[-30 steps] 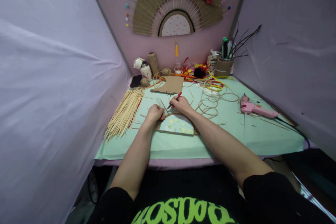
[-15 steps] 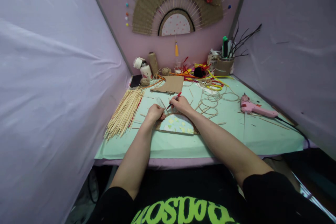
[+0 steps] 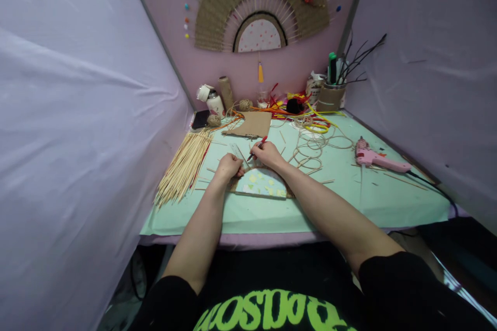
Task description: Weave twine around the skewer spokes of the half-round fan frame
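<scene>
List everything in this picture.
Tablecloth: one, mint, beneath
Fan: one, brown, wall
Bottle: one, white, back left
Phone: one, black, back left
Twine balls: two, tan, back left
Cardboard: one, brown, centre
Sticks: many, straw, left
Panel: one, pale blue, front
Ruler: one, clear, centre
Pen: one, red-black, centre
Looped cord: uncounted, tan, right
Strands: many, mixed, back
Jar: one, brown, back right
Glue gun: one, pink, right
Left hand: one, bare, by ruler
Right hand: one, bare, on pen
</scene>
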`<state>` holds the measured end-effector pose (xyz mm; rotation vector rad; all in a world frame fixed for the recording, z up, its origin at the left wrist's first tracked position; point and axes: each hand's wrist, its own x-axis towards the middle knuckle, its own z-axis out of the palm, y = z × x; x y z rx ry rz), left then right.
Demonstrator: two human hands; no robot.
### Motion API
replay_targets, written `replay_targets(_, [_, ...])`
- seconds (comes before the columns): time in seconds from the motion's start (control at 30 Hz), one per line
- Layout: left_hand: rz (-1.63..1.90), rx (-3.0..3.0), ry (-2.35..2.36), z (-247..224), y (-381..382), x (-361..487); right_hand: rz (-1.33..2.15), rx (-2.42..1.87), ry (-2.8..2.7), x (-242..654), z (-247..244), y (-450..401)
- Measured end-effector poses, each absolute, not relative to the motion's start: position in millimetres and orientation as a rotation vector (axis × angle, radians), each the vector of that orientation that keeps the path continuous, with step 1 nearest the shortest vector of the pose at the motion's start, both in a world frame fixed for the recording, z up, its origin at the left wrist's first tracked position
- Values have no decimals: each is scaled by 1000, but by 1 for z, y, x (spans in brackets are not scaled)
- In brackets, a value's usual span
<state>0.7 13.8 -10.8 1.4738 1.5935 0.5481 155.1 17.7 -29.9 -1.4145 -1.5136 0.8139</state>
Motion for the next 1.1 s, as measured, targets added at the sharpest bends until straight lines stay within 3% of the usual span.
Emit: replay_targets(1.1, [738, 1353, 1558, -4, 9, -1, 761, -1396, -1513, 158, -25, 16])
